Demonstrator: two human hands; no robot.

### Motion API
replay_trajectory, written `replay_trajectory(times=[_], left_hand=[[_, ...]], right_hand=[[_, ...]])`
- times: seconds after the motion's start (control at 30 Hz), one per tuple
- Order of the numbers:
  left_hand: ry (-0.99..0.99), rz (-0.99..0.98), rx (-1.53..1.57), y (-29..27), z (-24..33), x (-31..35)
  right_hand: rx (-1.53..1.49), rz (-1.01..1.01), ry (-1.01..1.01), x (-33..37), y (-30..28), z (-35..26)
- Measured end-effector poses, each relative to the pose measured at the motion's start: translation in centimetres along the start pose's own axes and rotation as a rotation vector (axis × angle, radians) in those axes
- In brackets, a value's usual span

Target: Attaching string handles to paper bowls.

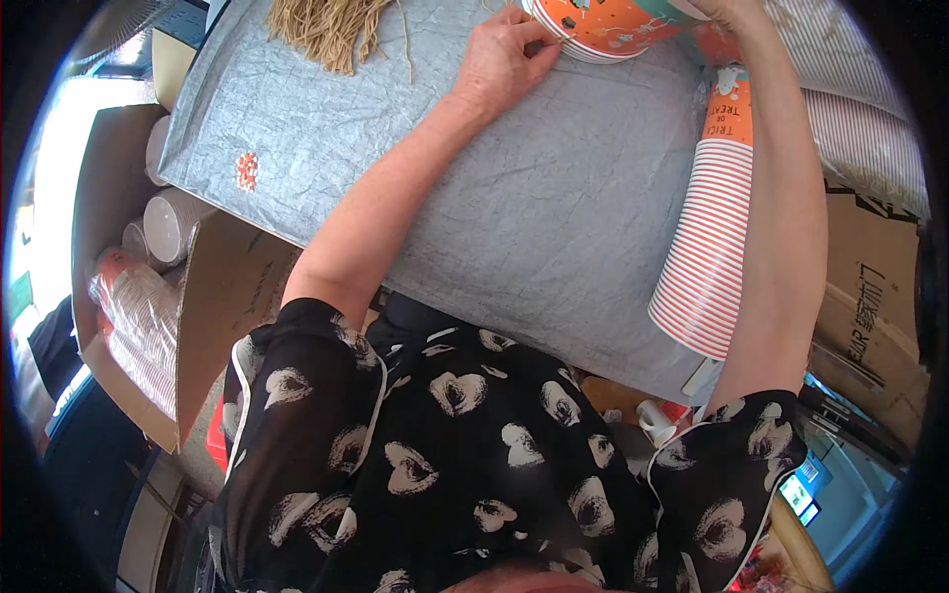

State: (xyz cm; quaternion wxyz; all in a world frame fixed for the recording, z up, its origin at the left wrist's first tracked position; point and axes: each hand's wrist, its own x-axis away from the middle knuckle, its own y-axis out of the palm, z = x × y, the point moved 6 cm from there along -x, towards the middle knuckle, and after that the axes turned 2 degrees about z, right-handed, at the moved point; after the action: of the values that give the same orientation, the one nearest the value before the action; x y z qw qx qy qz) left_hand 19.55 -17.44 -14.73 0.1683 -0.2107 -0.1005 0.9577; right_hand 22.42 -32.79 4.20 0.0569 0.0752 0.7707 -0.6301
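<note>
At the far edge of the table, a short stack of orange paper cups (603, 22) with white rims and a printed pattern lies on its side, partly cut off by the top of the picture. Beside those rims is my left hand (504, 57), thumb and forefinger pinched together with a thin tan strand of twine showing at the tips. My right hand (727, 12) reaches round the other end of the stack and is closed on it; its fingers are partly out of view. Under my right forearm lies a long nested stack of striped orange cups (704, 232).
A bundle of tan twine (326, 30) lies at the far left of the grey-covered table (534, 237). Nearer is a small patch of orange and white bits (246, 171). An open carton (222, 287) holding wrapped cups stands left. Bagged cups (860, 128) and cartons (870, 287) are right.
</note>
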Motion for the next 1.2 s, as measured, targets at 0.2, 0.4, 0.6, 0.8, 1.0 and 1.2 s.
replay_trajectory(times=[0.2, 0.4, 0.6, 0.8, 1.0, 1.2], left_hand=[[0.031, -0.005, -0.14, 0.2, -1.0, -0.1], [0.035, -0.032, -0.11, -0.1, -0.6, 0.1], [-0.085, 0.011, -0.117, 0.0, -1.1, 0.1], [-0.089, -0.042, -0.147, 0.2, -0.7, -0.3], [-0.179, -0.048, -0.233, -0.2, -0.7, -0.4], [-0.262, -0.024, -0.203, 0.5, -0.4, -0.7]], right_hand=[[-0.094, -0.051, -0.009, 0.4, 0.3, 0.1], [-0.194, 0.01, -0.01, 1.2, 0.2, -0.2], [-0.218, -0.019, -0.02, 1.0, -0.1, -0.9], [-0.224, -0.036, -0.007, 0.8, -0.2, -1.1], [-0.187, -0.011, 0.008, 0.9, 0.0, -1.0], [-0.1, 0.126, 0.031, 1.7, 0.7, 0.7]])
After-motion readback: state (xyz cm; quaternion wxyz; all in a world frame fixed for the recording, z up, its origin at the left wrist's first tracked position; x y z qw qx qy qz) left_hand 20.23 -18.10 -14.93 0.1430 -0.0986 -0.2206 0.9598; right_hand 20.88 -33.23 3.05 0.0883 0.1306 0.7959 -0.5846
